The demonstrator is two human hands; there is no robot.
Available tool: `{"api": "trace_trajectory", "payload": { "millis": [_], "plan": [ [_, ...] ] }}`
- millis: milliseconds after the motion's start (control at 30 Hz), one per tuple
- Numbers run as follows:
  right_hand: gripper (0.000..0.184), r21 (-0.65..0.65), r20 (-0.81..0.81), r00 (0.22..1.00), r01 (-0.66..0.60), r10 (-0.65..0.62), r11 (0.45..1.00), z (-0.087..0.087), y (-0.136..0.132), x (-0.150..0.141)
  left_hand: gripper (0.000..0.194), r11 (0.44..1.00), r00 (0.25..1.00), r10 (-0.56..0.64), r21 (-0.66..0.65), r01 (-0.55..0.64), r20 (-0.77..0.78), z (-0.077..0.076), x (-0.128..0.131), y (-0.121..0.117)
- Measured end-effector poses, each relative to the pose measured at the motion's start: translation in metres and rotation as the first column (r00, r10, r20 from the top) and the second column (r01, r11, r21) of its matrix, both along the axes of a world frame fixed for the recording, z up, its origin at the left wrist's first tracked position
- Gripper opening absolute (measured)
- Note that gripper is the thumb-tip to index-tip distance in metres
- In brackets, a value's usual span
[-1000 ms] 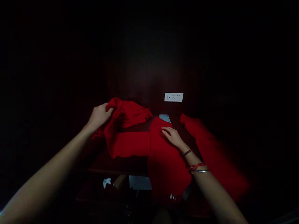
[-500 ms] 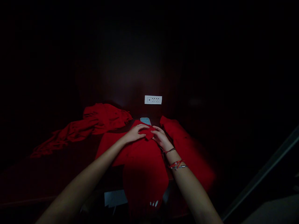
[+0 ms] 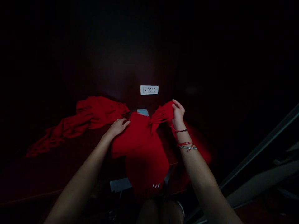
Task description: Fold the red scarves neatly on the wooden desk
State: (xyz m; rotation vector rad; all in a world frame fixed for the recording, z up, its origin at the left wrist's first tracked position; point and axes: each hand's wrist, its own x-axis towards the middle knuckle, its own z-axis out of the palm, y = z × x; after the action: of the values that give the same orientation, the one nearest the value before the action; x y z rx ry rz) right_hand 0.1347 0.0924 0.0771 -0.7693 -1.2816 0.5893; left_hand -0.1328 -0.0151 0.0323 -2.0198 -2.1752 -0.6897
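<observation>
A folded red scarf (image 3: 146, 155) lies on the dark table, its lower fringed end hanging over the front edge. My left hand (image 3: 119, 126) rests on this scarf's upper left edge, fingers stretched out and holding nothing. My right hand (image 3: 178, 112) pinches a fringed end of red scarf (image 3: 167, 111) and lifts it above the table, with the fringe pointing left over the folded scarf. Whether that end belongs to the folded scarf or to the red fabric (image 3: 198, 143) behind my right forearm, I cannot tell. Another red scarf (image 3: 93, 110) lies crumpled at the left.
A phone (image 3: 143, 112) with a lit screen lies behind the folded scarf. On the dark back wall sits a white socket plate (image 3: 149, 90). Below the table edge is a pale sheet (image 3: 120, 184). A light slanted bar (image 3: 261, 149) runs along the right.
My left hand let go of the crumpled scarf at the left and came to the folded scarf. My right hand went from the folded scarf to the right and raised a fringed end. The view shifted.
</observation>
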Motion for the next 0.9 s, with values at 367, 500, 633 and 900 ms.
{"api": "trace_trajectory", "payload": {
  "millis": [367,500,633,900],
  "plan": [
    [0.035,0.347,0.385,0.756,0.413,-0.529,0.842,0.068,0.022,0.079,0.050,0.956,0.959,-0.281,-0.083,0.282,0.025,-0.014,0.016,0.004],
    [0.039,0.319,0.514,0.638,0.479,-0.574,0.818,0.052,0.019,0.086,0.053,0.958,0.961,-0.272,-0.079,0.275,0.050,-0.020,0.011,0.009],
    [0.038,0.309,0.597,0.535,0.535,-0.598,0.787,0.050,0.019,0.092,0.055,0.969,0.973,-0.213,-0.103,0.222,0.092,-0.023,0.006,0.011],
    [0.032,0.238,0.833,0.290,0.582,-0.471,0.778,0.058,0.030,0.105,0.053,0.968,0.970,-0.217,-0.102,0.228,0.108,-0.030,-0.001,0.022]
  ]
}}
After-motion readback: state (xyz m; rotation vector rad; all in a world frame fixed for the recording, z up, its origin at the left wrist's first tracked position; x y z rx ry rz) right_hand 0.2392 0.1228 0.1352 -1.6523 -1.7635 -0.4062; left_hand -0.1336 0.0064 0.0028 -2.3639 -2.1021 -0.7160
